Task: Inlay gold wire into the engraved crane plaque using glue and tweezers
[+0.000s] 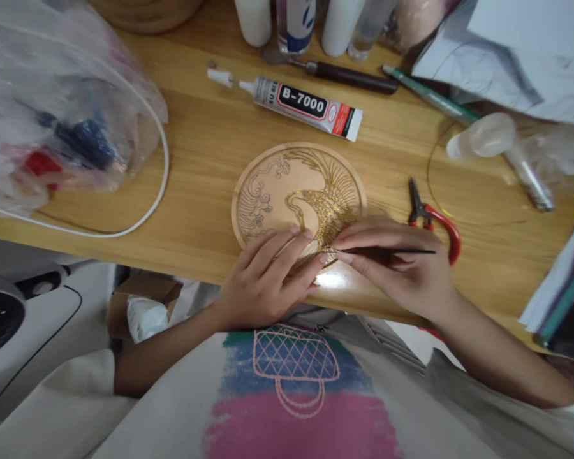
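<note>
A round wooden disc (287, 191) with a wave and crane design, partly lined with gold wire, lies near the front edge of the wooden table (205, 146). My left hand (263, 280) rests on the disc's lower edge, fingers stretched flat and pressing it down. My right hand (397, 264) pinches a thin dark tool (392, 251), its tip touching the gold wire at the disc's lower right.
A B-7000 glue tube (306, 106) lies behind the disc. Red-handled pliers (433, 220) and a loop of gold wire (430, 178) sit to the right. A plastic bag (52, 108) and white cable (157, 185) are at the left. Bottles (294, 22), a dark-handled tool (349, 76) and papers (511, 57) line the back.
</note>
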Action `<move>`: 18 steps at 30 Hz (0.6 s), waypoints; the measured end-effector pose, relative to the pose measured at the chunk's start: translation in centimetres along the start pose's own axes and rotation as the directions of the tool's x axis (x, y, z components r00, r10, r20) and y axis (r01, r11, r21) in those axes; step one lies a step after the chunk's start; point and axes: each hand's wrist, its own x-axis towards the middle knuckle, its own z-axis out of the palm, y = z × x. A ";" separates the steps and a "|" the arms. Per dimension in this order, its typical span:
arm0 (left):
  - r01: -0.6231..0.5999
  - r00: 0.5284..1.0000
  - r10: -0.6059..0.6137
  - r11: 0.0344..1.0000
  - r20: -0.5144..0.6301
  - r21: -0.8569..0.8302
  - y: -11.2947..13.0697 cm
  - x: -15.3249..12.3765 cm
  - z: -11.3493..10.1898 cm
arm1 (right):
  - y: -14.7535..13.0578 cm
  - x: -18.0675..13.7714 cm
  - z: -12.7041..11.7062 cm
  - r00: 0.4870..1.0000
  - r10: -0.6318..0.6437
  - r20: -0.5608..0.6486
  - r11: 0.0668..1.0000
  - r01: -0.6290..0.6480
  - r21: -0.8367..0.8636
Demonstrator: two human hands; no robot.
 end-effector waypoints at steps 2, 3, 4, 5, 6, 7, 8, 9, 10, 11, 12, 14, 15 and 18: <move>0.003 1.000 -0.003 1.000 0.004 0.002 0.0 0.0 0.0 | 0.0 0.0 0.0 1.000 0.004 0.009 1.000 -0.004 0.007; 0.002 1.000 -0.002 1.000 0.007 0.004 0.0 0.0 0.0 | 0.0 0.0 0.0 1.000 0.005 0.013 1.000 -0.005 0.010; 0.002 1.000 -0.002 1.000 0.011 0.006 0.0 0.0 0.0 | 0.0 0.0 0.0 1.000 0.005 0.015 1.000 -0.005 0.012; 0.002 1.000 -0.002 1.000 0.014 0.007 0.0 0.0 0.0 | 0.0 0.0 0.0 1.000 0.002 0.013 1.000 -0.002 0.014; 0.003 1.000 -0.003 1.000 0.016 0.009 0.0 -0.1 0.0 | -0.1 0.0 0.0 1.000 -0.001 0.010 1.000 0.001 0.013; 0.003 1.000 -0.003 1.000 0.016 0.009 0.0 -0.1 0.0 | -0.1 0.0 0.0 1.000 -0.006 0.003 1.000 0.006 0.010; 0.002 1.000 -0.003 1.000 0.015 0.009 0.0 -0.1 0.0 | -0.1 0.0 0.1 1.000 -0.012 -0.006 1.000 0.012 0.003; 0.002 1.000 -0.002 1.000 0.013 0.009 0.0 -0.1 0.0 | -0.1 0.0 0.1 1.000 -0.017 -0.013 1.000 0.017 -0.005; 0.004 1.000 -0.004 1.000 0.010 0.009 0.0 -0.1 0.0 | -0.2 0.0 0.1 1.000 -0.024 -0.018 1.000 0.024 -0.013; 0.005 1.000 -0.005 1.000 0.008 0.010 0.0 -0.1 0.0 | -0.2 0.0 0.1 0.999 -0.030 -0.020 0.999 0.030 -0.019; 0.005 1.000 -0.005 1.000 0.009 0.012 0.0 -0.1 0.0 | -0.1 -0.1 0.1 0.999 -0.037 -0.023 0.999 0.037 -0.025; 0.006 1.000 -0.006 1.000 0.010 0.015 0.1 -0.1 -0.1 | -0.1 -0.2 0.2 0.998 -0.057 -0.027 0.998 0.056 -0.035; 0.003 1.000 -0.004 1.000 0.011 0.016 0.1 0.0 -0.1 | 0.0 -0.2 0.2 0.997 -0.068 -0.030 0.997 0.067 -0.040; 0.000 1.000 0.000 1.000 0.005 0.010 0.1 0.0 -0.1 | 0.1 -0.4 0.2 0.995 -0.095 -0.027 0.993 0.092 -0.073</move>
